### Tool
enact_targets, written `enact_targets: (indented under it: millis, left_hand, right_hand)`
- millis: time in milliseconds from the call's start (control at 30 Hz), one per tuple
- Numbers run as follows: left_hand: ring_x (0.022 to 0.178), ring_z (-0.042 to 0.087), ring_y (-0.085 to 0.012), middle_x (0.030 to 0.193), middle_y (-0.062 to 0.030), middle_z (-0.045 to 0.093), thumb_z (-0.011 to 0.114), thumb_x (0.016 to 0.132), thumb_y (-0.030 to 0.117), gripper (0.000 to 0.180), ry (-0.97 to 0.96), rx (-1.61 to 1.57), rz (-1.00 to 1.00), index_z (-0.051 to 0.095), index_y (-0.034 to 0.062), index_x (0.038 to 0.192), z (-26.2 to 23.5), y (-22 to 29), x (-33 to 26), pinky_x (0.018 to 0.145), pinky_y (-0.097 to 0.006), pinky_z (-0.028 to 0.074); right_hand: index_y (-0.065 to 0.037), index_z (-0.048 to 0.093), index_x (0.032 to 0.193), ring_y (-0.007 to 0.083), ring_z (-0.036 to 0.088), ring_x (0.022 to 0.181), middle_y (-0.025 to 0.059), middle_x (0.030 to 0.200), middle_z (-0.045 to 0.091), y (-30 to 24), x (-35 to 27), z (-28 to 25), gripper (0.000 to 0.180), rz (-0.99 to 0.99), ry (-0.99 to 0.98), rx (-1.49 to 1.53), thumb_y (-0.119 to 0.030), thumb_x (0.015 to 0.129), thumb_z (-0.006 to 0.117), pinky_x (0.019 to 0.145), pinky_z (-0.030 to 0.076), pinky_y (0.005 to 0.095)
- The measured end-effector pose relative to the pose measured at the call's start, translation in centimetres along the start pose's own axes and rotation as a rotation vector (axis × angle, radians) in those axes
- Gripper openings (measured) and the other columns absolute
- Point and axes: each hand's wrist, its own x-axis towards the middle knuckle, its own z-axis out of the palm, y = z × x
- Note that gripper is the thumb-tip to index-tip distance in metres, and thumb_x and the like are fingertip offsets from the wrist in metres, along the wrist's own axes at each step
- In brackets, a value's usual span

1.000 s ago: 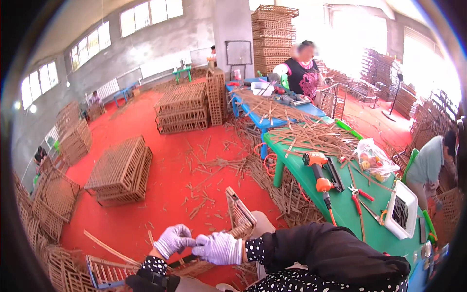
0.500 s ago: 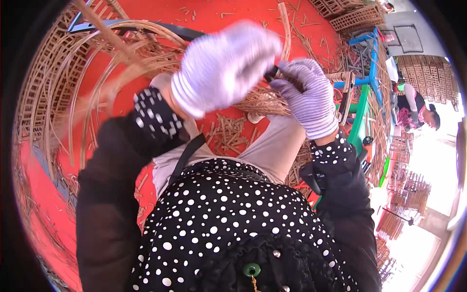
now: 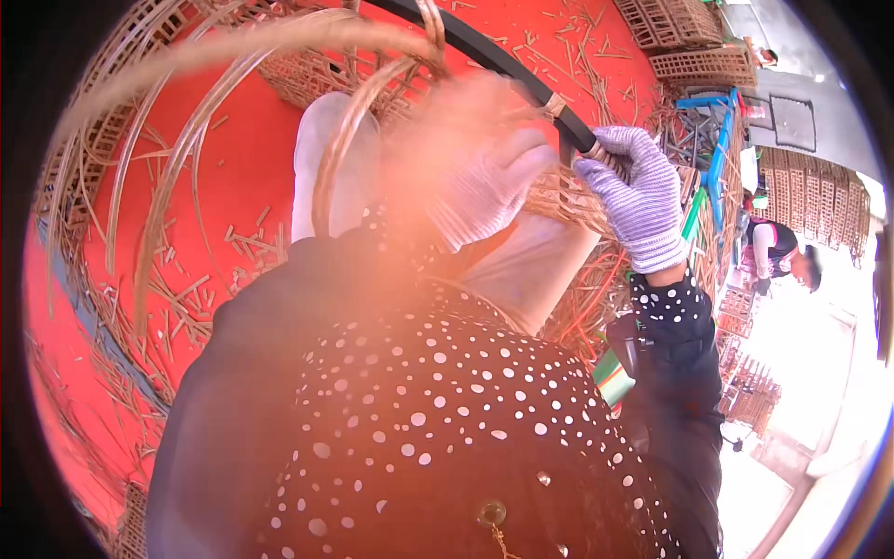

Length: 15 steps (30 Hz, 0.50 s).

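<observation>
My right hand (image 3: pixel 643 200) grips the black rod (image 3: pixel 494 61), upper right; my blurred left hand (image 3: pixel 489 186) curls at the cane weave (image 3: pixel 568 200), mid-binding; next needs a firm pull.

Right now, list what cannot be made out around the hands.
- Left hand, head view: motion-blurred; its grip is unreadable.
- Black rod: lower end hidden inside the right hand.
- Woven cane frame: smeared, top cut by the picture's rim.
</observation>
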Motion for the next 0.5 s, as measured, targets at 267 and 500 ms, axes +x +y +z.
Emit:
enact_targets:
  millis: [267,500]
  left_hand:
    - [0.076,0.061,-0.0214,0.117,-0.0058,0.050,0.062,0.072,0.011,0.043,0.022,-0.178,-0.097,0.048,0.0148,0.113,0.6,-0.5,-1.8,0.059,-0.033,0.052]
    - [0.073,0.052,-0.0138,0.101,-0.0050,0.050,0.074,0.071,0.023,0.034,0.079,-0.628,-0.595,0.060,0.0050,0.095,0.2,3.9,1.3,0.062,-0.026,0.044]
  right_hand:
    - [0.001,0.054,0.094,0.0124,0.057,0.075,0.0074,0.083,0.060,-1.7,2.2,-1.3,0.034,0.146,-0.247,-0.037,-0.008,0.067,0.073,0.070,0.047,0.0260]
    - [0.003,0.051,0.107,0.0139,0.059,0.084,0.0089,0.092,0.060,-0.9,3.0,-2.3,0.045,0.382,-0.414,0.312,-0.004,0.068,0.072,0.073,0.049,0.0251]
